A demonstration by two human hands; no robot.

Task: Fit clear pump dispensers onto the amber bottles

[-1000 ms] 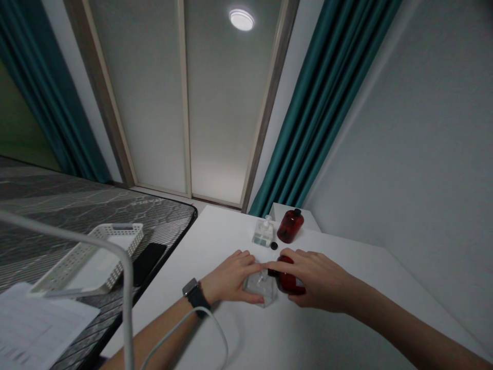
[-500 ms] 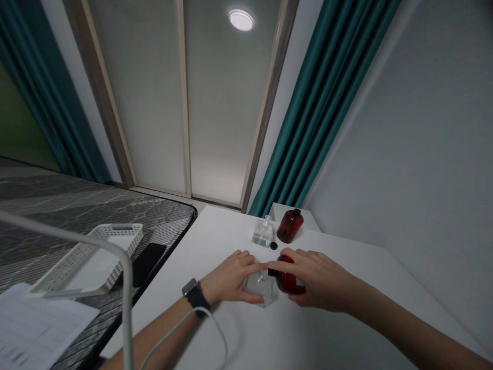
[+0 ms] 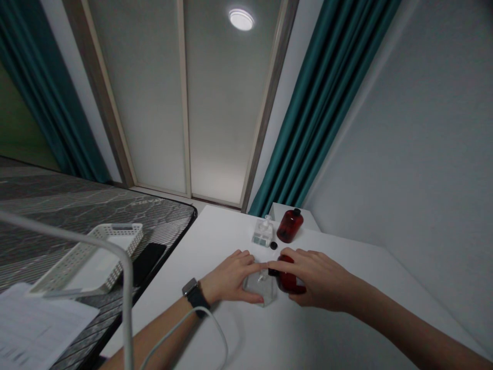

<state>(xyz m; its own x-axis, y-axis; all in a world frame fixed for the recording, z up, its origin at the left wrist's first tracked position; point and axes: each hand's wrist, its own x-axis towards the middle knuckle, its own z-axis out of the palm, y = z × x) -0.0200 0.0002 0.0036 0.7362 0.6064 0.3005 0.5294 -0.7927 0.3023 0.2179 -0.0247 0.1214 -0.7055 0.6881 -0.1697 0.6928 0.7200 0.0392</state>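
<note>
On the white table (image 3: 308, 329) my left hand (image 3: 230, 277) is wrapped round a clear square bottle (image 3: 262, 289). My right hand (image 3: 316, 280) grips a dark red bottle (image 3: 288, 280), tipped with its black neck against the clear bottle's top. The fingertips of both hands meet above the two bottles. A dark watch (image 3: 195, 295) sits on my left wrist.
At the table's far end stand a second clear bottle with a pump (image 3: 262, 232), a second dark red bottle (image 3: 290, 225) and a small black cap (image 3: 273, 245). Left of the table lie a white basket (image 3: 88, 257), a black phone (image 3: 148, 261) and papers (image 3: 34, 329). A white cable (image 3: 115, 267) arcs in front.
</note>
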